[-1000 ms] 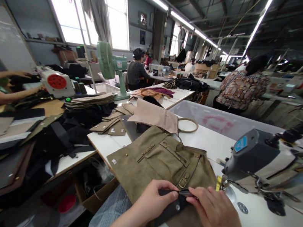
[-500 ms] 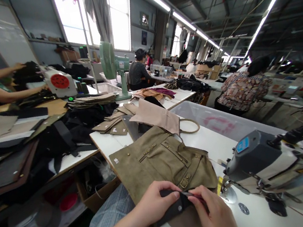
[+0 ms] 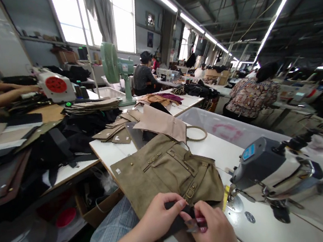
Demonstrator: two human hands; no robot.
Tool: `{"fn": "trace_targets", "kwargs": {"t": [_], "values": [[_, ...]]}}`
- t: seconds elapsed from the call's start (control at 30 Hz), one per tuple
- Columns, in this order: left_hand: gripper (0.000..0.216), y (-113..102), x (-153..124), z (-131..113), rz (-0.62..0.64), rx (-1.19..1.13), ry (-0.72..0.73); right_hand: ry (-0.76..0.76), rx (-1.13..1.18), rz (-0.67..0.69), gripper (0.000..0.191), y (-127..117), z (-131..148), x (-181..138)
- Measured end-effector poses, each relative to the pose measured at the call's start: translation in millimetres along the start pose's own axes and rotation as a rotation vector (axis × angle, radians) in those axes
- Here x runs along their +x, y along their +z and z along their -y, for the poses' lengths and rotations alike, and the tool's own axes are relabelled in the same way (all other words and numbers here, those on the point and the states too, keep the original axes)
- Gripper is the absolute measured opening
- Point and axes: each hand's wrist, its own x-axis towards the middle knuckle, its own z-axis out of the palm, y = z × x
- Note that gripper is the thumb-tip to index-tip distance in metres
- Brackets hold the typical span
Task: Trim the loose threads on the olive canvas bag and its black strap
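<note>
Left hand (image 3: 161, 216) curled, thumb and fingertips pinched on a black strap (image 3: 175, 222); strap is flat, stiff, matte, and lies at the near table edge between both hands. Right hand (image 3: 212, 232) just beside the left, fingers closed around a small shiny tool (image 3: 194, 225) whose tip meets the strap; what kind of tool, cannot tell.

Far left of the hands: flat boards and dark panels (image 3: 4, 180) stacked on a neighbouring bench, black fabric (image 3: 68, 140) heaped beside them. Below that bench, a cardboard box (image 3: 101, 205), open-topped, contents dark and unclear.

Directly beyond the hands: olive suede bag piece (image 3: 163, 170), soft nap, roughly rectangular, with brass studs, a zip and a buckle; its near edge touches the strap. Farther out, a beige pouch (image 3: 162, 123) with a loop handle, over tan cut pieces (image 3: 114, 133).

Right of the hands: white table (image 3: 276, 234), smooth. Grey sewing machine (image 3: 271, 168), rounded metal body, blue label on top. Beyond it, a clear plastic bin (image 3: 227, 126), long, with a red mark on its wall; contents not discernible.
</note>
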Motion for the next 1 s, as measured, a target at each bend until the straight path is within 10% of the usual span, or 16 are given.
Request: {"fn": "trace_targets", "kwargs": {"t": [0.43,1.0], "values": [[0.031,2.7,-5.0,-5.4,-0.018,-0.017,0.031,-0.21,0.11,0.01,0.024,-0.7,-9.6,0.8],[0.03,29.5,-13.6,-2.2,-0.149,-0.001,0.048,0.211,0.632,0.245,0.047,-34.7,-18.3,12.9]]}}
